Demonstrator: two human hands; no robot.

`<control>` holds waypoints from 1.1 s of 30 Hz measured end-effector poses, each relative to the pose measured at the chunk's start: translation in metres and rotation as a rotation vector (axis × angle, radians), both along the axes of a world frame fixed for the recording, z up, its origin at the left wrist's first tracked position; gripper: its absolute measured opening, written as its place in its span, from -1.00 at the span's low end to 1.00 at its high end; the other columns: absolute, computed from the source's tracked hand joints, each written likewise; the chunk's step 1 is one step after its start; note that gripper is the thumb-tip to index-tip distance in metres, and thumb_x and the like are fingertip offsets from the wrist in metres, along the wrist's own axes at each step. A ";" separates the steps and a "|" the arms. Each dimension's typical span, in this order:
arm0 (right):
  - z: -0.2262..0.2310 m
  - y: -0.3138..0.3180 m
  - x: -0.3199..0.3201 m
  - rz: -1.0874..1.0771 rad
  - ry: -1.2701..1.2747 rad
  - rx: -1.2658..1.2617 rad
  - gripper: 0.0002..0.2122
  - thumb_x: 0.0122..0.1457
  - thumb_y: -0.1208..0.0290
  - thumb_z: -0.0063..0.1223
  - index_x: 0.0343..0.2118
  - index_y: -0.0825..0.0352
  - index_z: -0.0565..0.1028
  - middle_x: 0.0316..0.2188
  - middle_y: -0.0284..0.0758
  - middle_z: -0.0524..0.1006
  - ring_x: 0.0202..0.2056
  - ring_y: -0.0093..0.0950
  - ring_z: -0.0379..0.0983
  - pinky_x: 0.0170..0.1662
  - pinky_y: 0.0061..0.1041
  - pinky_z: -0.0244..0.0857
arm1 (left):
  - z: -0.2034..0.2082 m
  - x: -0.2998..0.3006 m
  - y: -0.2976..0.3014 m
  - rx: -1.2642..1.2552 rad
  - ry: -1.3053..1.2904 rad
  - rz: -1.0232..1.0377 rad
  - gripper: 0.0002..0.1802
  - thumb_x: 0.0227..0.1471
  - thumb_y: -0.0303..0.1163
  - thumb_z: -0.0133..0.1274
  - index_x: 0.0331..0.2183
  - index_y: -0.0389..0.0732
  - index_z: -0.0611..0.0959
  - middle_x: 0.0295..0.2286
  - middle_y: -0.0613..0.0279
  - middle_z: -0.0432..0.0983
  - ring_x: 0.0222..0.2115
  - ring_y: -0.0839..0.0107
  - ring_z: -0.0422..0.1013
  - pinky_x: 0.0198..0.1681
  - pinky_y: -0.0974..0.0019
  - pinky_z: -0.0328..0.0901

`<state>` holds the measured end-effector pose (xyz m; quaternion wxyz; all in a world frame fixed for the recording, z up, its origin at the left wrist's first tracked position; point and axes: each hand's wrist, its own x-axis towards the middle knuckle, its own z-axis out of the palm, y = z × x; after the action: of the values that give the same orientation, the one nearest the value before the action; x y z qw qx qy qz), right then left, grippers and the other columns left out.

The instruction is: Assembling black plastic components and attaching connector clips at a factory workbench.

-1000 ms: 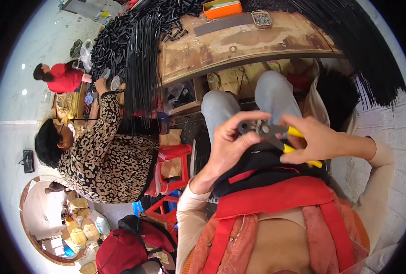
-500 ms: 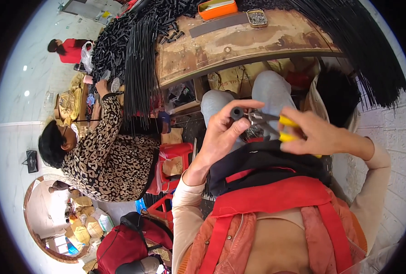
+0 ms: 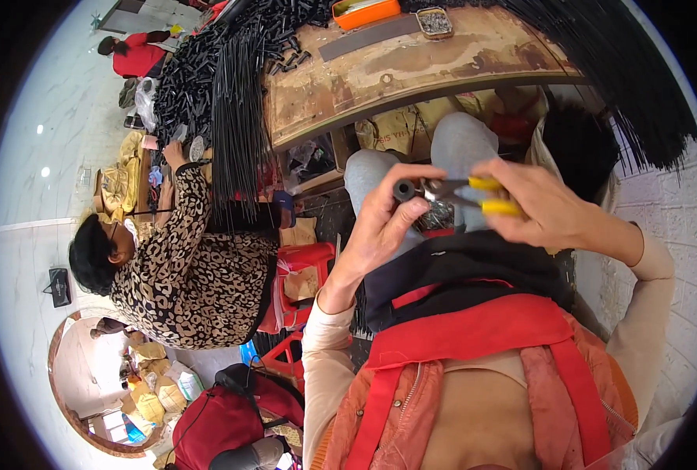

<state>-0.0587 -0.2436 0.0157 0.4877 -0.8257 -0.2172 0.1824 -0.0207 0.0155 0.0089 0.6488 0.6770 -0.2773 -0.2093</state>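
Observation:
Above my lap, my left hand (image 3: 386, 215) pinches a short black tubular piece (image 3: 404, 190) between thumb and fingers, its round hollow end turned toward me. My right hand (image 3: 532, 202) is wrapped round the yellow handles of a pair of pliers (image 3: 496, 196). The metal jaws of the pliers reach the black piece just beside my left thumb. Exactly what the jaws grip is too small and blurred to make out.
Beyond my knees stands a worn wooden table (image 3: 411, 70) with an orange box (image 3: 366, 13), a small tin of metal bits (image 3: 435, 23) and a pile of black parts (image 3: 184, 90). Black rods (image 3: 239, 117) hang over its edge. A co-worker (image 3: 184, 266) sits at my left.
The pliers' handles are closer together and my right hand has risen slightly. My left hand still holds the black piece. The distant person in red has shifted to the right and up.

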 end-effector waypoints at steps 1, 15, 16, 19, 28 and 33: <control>-0.006 0.003 0.007 -0.076 -0.370 -0.024 -0.70 0.07 0.32 0.14 -0.21 0.37 0.37 -0.64 -0.21 0.42 -0.57 -0.34 0.46 -0.49 -0.39 0.26 | 0.003 0.003 0.000 0.040 -0.087 0.045 -0.64 0.22 -0.26 -0.01 -0.03 -0.26 0.48 -0.28 0.27 0.45 -0.25 0.53 0.32 -0.13 0.46 0.23; 0.001 0.016 0.006 0.034 0.222 0.117 -0.69 0.31 0.21 -0.12 -0.12 0.38 0.46 -0.51 -0.36 0.56 -0.55 -0.54 0.48 -0.40 -0.54 0.34 | -0.014 0.001 0.009 0.119 -0.212 0.099 -0.77 0.19 -0.35 0.01 -0.20 -0.27 0.40 -0.51 0.16 0.38 -0.53 0.41 0.27 -0.44 0.33 0.22; 0.003 0.016 0.005 0.033 0.225 0.113 -0.69 0.31 0.21 -0.12 -0.12 0.38 0.46 -0.51 -0.36 0.56 -0.55 -0.54 0.48 -0.40 -0.54 0.34 | -0.014 0.000 0.009 0.132 -0.213 0.111 -0.77 0.19 -0.35 0.02 -0.21 -0.27 0.40 -0.54 0.17 0.37 -0.55 0.41 0.25 -0.45 0.33 0.20; 0.014 0.014 0.004 0.030 0.204 0.079 -0.69 0.31 0.21 -0.11 -0.12 0.38 0.45 -0.55 -0.35 0.54 -0.53 -0.54 0.48 -0.42 -0.52 0.32 | -0.011 0.001 0.009 0.129 -0.194 0.101 -0.77 0.19 -0.35 0.02 -0.20 -0.27 0.39 -0.57 0.19 0.36 -0.55 0.42 0.25 -0.47 0.33 0.18; 0.015 0.020 0.014 -0.079 0.311 -0.071 -0.65 0.25 0.13 -0.01 -0.30 0.41 0.48 -0.63 -0.27 0.44 -0.61 -0.41 0.32 -0.46 -0.43 0.24 | -0.006 0.000 0.004 0.118 -0.201 0.180 -0.80 0.16 -0.47 -0.01 -0.17 -0.27 0.42 -0.51 0.11 0.40 -0.51 0.41 0.30 -0.40 0.35 0.25; -0.034 -0.008 0.100 -0.234 -0.612 -0.020 -0.77 0.04 0.38 0.17 -0.28 0.39 0.49 -0.45 -0.14 0.49 -0.34 -0.24 0.47 -0.28 -0.36 0.31 | -0.001 0.027 0.019 -0.174 -0.163 0.313 -0.24 0.18 0.15 -0.13 0.08 -0.37 0.34 -0.52 0.36 0.27 -0.51 0.56 0.20 -0.42 0.45 0.13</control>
<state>0.0417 -0.2516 -0.0182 0.4095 -0.8662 -0.2554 -0.1294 0.0064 0.0347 0.0076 0.7048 0.6681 -0.2372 -0.0256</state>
